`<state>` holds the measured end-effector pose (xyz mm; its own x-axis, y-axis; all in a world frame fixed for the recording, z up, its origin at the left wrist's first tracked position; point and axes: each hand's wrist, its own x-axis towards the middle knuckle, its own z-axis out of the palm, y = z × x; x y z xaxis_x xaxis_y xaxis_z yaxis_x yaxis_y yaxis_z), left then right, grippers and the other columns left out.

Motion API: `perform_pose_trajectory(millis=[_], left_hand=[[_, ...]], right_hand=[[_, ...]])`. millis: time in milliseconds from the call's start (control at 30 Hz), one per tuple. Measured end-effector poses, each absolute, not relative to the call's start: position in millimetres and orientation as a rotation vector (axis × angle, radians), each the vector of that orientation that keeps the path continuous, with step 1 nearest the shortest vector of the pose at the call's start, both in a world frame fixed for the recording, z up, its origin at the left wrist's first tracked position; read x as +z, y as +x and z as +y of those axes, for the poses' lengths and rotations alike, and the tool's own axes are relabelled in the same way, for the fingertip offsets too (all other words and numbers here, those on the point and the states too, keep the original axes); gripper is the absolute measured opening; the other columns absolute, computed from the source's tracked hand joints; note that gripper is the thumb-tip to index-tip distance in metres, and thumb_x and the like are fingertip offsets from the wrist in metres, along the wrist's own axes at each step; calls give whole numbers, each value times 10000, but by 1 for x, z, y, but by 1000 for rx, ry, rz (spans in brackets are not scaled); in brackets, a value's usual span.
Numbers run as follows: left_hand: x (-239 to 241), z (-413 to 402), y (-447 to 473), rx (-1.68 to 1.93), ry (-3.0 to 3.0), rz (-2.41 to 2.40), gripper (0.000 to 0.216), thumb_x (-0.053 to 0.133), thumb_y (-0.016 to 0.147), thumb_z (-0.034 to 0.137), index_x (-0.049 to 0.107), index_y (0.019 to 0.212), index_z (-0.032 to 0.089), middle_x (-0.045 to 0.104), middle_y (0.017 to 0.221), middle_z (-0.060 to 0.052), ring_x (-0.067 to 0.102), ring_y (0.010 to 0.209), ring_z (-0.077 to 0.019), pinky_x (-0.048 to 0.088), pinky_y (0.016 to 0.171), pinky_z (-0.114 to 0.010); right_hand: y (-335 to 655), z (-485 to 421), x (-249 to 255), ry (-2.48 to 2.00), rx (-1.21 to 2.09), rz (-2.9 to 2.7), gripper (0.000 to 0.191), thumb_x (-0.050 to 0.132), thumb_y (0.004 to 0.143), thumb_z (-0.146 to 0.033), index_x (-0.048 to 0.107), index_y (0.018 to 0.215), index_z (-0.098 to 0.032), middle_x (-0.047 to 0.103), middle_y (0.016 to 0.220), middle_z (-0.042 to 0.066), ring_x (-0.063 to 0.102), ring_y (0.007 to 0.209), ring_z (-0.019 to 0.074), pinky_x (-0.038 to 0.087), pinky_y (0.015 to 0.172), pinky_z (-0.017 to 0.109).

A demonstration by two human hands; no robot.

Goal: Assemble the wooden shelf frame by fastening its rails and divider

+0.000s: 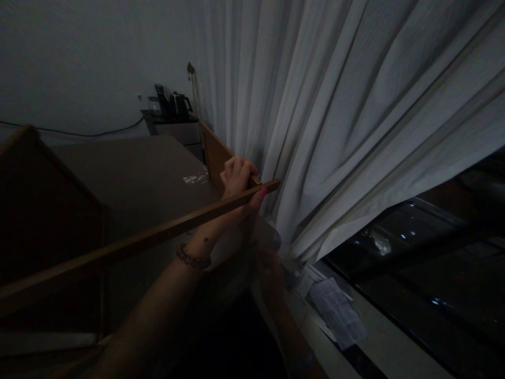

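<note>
Dim light covers the scene. My left hand [236,176], with a chain bracelet [193,258] on the wrist, is closed over the top edge of an upright wooden panel [216,152]. A long narrow wooden rail [158,234] crosses in front of that hand and meets the panel near its corner. My left thumb, with a red nail, presses against the rail close to its far end. Lower down, my right hand [270,271] is below the rail by the curtain, its fingers curled. Shadow hides whatever it may hold.
A flat grey-brown surface [138,163] extends on the left, beside a dark wooden panel [47,210]. A small cabinet [177,129] with a black kettle [179,104] stands behind. White curtains [300,105] hang at right; a crumpled cloth-like item [337,310] lies below.
</note>
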<state>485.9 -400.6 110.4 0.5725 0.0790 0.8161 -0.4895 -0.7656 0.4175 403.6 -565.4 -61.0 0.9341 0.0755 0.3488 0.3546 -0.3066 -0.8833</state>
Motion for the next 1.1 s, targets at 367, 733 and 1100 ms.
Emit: perform_pose_trajectory(millis=[367,733,1100], left_hand=[[115,-402,478,1116,2169,-330,525,317,862,711,516,927,229,528,1063,-95,414,1120,-310,352,887,-438],[114,-403,480,1188,2159,-332,513,373,853,696,525,926,211,540,1037,-94,435,1103,-307,351,880,-430],[108,-398,488,1226,2137,-393,574,266,844,735,521,927,227,542,1019,-103,443,1073,-312,343,876,-444]], right_hand=[[412,-582,-68,-1954,-368,-642,248,489,950,-326,683,829,-228,659,783,34,600,761,167,482,705,298],[421,-599,-77,-2078,-461,-1020,384,491,933,-199,567,1299,-290,679,1037,55,595,934,190,473,847,371],[436,-614,-82,-2379,-665,-1361,491,485,958,-173,424,1429,-295,679,1065,45,604,860,146,477,851,310]])
